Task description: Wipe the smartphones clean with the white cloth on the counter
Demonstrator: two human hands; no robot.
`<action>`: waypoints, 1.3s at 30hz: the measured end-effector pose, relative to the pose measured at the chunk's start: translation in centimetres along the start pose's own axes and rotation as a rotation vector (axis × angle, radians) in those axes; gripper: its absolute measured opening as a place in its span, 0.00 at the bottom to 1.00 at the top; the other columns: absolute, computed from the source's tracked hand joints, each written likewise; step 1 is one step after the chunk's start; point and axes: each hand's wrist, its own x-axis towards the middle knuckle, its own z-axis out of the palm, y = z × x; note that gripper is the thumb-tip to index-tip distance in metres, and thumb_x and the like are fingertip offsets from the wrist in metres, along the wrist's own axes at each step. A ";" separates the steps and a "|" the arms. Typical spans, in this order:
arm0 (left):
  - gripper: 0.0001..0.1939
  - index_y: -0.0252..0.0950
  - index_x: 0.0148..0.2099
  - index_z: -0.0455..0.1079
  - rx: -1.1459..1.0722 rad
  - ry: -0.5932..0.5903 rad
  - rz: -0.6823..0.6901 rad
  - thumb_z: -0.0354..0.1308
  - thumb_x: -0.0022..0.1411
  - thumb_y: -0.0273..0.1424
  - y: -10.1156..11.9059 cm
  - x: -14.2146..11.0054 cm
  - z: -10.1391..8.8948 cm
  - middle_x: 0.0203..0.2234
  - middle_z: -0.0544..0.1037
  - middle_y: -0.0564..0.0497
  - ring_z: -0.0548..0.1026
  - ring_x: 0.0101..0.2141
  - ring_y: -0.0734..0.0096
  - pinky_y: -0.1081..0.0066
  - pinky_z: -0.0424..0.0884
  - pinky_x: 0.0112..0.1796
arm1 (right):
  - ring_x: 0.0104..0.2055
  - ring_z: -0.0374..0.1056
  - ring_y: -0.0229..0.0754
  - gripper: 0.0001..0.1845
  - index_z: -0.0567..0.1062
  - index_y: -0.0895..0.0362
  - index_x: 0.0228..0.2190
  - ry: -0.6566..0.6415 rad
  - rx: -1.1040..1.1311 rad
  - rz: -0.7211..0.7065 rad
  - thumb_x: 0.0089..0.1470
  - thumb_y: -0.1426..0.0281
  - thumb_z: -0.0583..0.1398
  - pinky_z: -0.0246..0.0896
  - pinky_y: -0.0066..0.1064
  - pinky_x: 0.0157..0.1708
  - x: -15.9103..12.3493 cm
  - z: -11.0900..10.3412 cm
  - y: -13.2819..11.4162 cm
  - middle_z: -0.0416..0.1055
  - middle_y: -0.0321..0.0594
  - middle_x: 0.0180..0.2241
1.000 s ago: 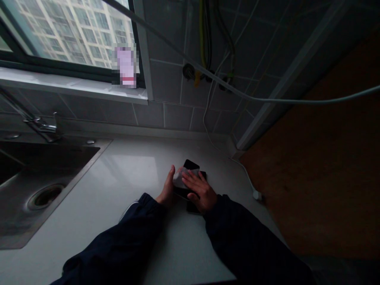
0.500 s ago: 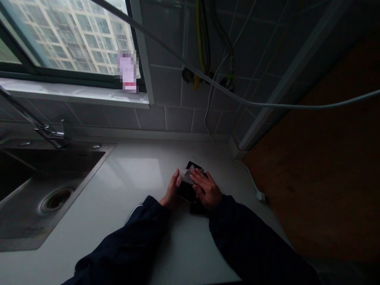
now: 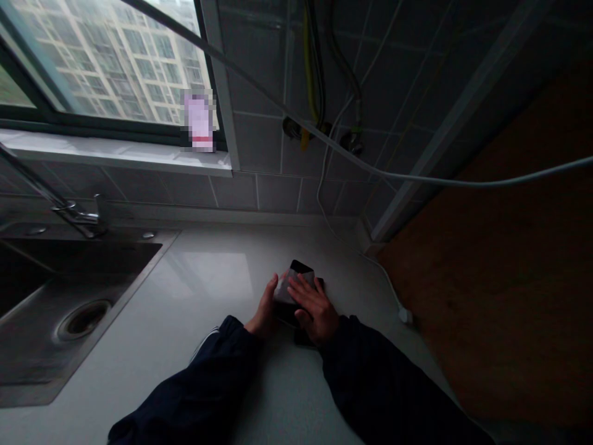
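A black phone (image 3: pixel 300 269) lies flat on the white countertop (image 3: pixel 217 290) near the back right corner, seemingly on top of a second dark flat object. My right hand (image 3: pixel 315 308) presses a pale cloth (image 3: pixel 282 289) onto the phone's screen with flat fingers. My left hand (image 3: pixel 265 306) steadies the phone's left edge, thumb up along its side. Both forearms wear dark sleeves.
A steel sink (image 3: pixel 69 296) with a drain and a tap (image 3: pixel 76 213) is at the left. A window sill (image 3: pixel 115 151) runs above the tiled wall. A white cable with a plug (image 3: pixel 404 315) lies at the counter's right edge, beside a brown wooden panel (image 3: pixel 500 278).
My right hand has slid the cloth back and forth over the phone's screen. My left hand has stayed on the phone's left edge. The camera has shifted slightly.
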 end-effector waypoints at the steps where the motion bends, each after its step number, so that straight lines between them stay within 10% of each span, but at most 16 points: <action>1: 0.35 0.34 0.69 0.62 -0.013 0.009 -0.003 0.55 0.68 0.48 0.0 0.0 0.0 0.51 0.80 0.37 0.80 0.49 0.48 0.55 0.72 0.54 | 0.72 0.53 0.52 0.37 0.68 0.53 0.64 -0.002 0.013 -0.034 0.70 0.46 0.39 0.41 0.60 0.70 -0.1 0.2 -0.2 0.66 0.48 0.65; 17: 0.34 0.39 0.70 0.61 0.056 0.009 -0.016 0.54 0.69 0.49 0.0 -0.1 0.2 0.53 0.80 0.40 0.79 0.51 0.47 0.54 0.72 0.53 | 0.72 0.52 0.55 0.29 0.64 0.52 0.66 -0.035 -0.034 0.119 0.72 0.54 0.45 0.43 0.66 0.68 0.0 -0.9 0.2 0.62 0.48 0.67; 34: 0.37 0.33 0.72 0.60 -0.071 0.044 0.002 0.54 0.69 0.49 0.0 -0.6 0.4 0.56 0.77 0.37 0.75 0.57 0.46 0.54 0.64 0.61 | 0.73 0.50 0.53 0.35 0.61 0.54 0.68 -0.087 -0.005 -0.106 0.69 0.48 0.48 0.33 0.63 0.71 -0.5 -0.5 -1.0 0.62 0.46 0.67; 39: 0.39 0.36 0.72 0.60 -0.056 0.072 -0.021 0.53 0.68 0.54 0.0 -0.7 0.1 0.58 0.76 0.38 0.75 0.57 0.45 0.52 0.64 0.61 | 0.72 0.52 0.53 0.29 0.60 0.53 0.68 0.022 -0.087 0.054 0.72 0.58 0.47 0.34 0.66 0.70 -0.1 -0.5 -0.7 0.62 0.48 0.67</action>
